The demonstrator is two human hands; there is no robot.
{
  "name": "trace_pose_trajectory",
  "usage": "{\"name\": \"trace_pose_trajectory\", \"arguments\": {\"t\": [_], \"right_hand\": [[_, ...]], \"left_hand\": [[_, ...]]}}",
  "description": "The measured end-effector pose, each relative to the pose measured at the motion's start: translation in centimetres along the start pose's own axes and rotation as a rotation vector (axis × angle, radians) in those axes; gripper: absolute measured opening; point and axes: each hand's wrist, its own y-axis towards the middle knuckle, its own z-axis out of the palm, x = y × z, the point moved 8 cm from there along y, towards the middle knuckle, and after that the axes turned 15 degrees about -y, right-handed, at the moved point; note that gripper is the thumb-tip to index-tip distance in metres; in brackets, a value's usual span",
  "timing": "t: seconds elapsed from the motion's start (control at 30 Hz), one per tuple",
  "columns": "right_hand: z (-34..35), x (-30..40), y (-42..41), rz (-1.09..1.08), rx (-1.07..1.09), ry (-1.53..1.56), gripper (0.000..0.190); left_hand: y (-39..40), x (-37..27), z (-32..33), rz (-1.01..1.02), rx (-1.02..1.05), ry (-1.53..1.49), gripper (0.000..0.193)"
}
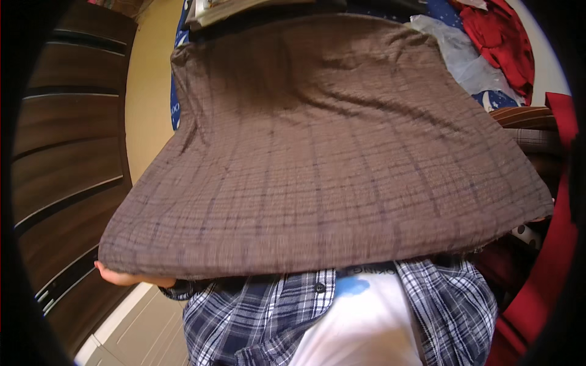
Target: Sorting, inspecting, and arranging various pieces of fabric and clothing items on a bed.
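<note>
A wide brown checked cloth (311,160) with darker lines spreads before me, its near edge raised across the front of my body. My left hand (132,276) grips its near left corner, with most of the fingers under the fabric. At the near right corner only slivers of my right hand (541,220) show beside the cloth; the rest is hidden behind it. Toward the far side the cloth sags into folds, and its far left corner is bunched.
A dark wooden panelled door or cabinet (73,123) stands at left beside a yellow wall (151,82). Beyond the cloth lie a blue patterned cover (496,99), a clear plastic bag (471,59) and red fabric (501,45). Folded striped cloth (526,118) is stacked at right.
</note>
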Motion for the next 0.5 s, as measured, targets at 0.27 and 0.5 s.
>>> {"name": "trace_pose_trajectory", "arguments": {"t": [0.27,0.5], "right_hand": [[-6.7,-9.8,11.6,-0.064,-0.026,0.021,0.020],[-4.9,-6.5,8.1,-0.035,0.057,-0.007,0.020]], "left_hand": [[-3.3,-6.7,-0.6,0.448,-0.002,0.122,0.035],[3.6,-3.3,0.7,0.386,0.240,-0.110,0.035]]}}
